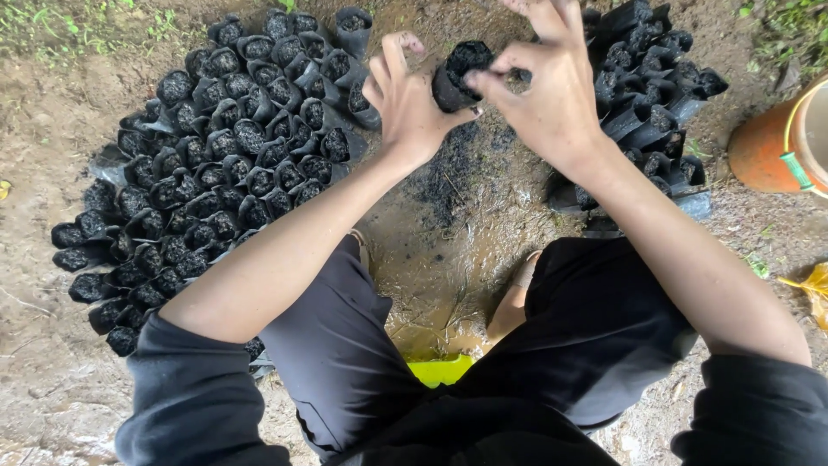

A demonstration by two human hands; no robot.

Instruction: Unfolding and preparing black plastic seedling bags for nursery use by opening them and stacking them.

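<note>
A person is crouching over muddy ground, seen from above, with both bare forearms reaching away from the camera. The left hand (405, 99) is cupping a small black plastic nursery bag filled with dark soil (460, 73), its fingers curled around the bag's left side. The right hand (543, 86) is pinching the bag's rim on the right, thumb and forefinger closed on the plastic, the other fingers lifting free. The bag is being held in the air at the far centre of the scene, tilted slightly, between the two hands.

To the left, a large cluster of filled black bags (216, 155) is standing packed together on the soil, mouths up. To the far right, a smaller heap of black bags (647, 78) is lying more loosely; whether they are full cannot be told. An orange rounded container (763, 142) is sitting at the right edge. A bright yellow-green object (440, 369) is showing between the person's dark trousers, near the camera.

The step in hand appears to be finishing off a filled bag, pressing or levelling its soil. The next move would likely call for a steady two-handed carry, keeping the mouth upward so nothing spills.
</note>
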